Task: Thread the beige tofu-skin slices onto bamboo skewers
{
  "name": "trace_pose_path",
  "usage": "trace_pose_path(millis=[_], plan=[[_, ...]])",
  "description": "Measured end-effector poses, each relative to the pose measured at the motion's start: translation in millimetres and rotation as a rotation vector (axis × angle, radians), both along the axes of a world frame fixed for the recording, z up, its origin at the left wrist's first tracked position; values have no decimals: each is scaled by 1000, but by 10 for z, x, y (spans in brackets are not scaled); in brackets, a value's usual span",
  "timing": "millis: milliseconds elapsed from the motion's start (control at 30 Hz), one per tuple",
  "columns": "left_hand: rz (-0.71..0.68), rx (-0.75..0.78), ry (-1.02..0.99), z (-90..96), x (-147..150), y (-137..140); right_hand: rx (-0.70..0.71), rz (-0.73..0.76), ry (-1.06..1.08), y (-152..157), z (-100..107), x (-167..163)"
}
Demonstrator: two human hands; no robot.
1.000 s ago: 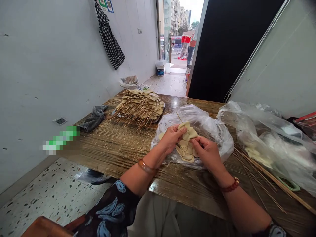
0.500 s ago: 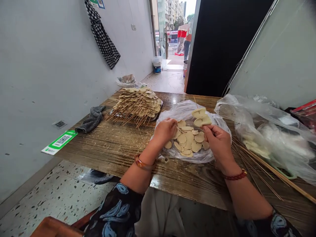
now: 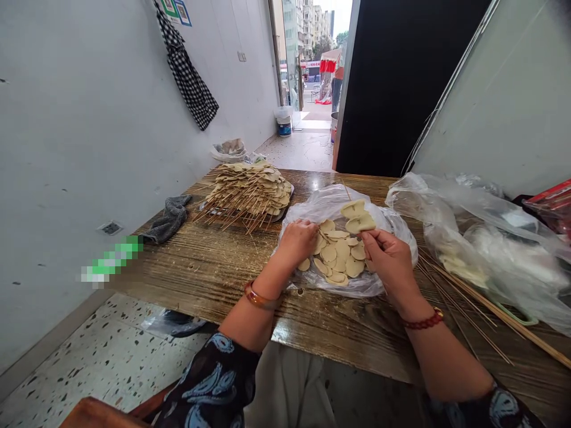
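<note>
My right hand point(image 3: 389, 257) pinches a skewer with pale, flat oval slices point(image 3: 359, 217) threaded on it, held upright above the bag. The thin stick end point(image 3: 346, 191) pokes out at the top. My left hand point(image 3: 300, 242) is curled at the left edge of a loose heap of beige slices point(image 3: 341, 252). Its fingertips point away from me and are partly hidden, so I cannot make out what they hold. The loose slices lie on a spread clear plastic bag point(image 3: 401, 229) between my hands.
Finished skewers point(image 3: 250, 193) lie stacked on a tray at the back left, sticks toward me. Loose bamboo sticks point(image 3: 473, 300) lie right, beside another plastic bag point(image 3: 504, 238) with pale contents. A grey cloth point(image 3: 169, 219) rests on the left of the wooden table point(image 3: 209, 267).
My right hand has shifted slightly left with the skewer and its slices. The fingers of my left hand have turned further forward over the heap's left edge.
</note>
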State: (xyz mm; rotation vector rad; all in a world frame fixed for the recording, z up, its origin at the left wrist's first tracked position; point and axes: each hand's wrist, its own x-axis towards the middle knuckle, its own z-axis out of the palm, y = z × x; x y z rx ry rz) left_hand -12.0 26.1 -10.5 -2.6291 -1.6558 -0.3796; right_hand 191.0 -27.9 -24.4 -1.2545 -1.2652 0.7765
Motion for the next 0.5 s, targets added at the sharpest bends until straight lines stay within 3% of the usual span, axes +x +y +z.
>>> trace_pose_path(millis=[300,500], plan=[[15,6,-84,48,1,-36,-17,7,18,-5,-1,-5],[8,36,-321,-31,-26,30,-2,-4,-13,2,-31,3]])
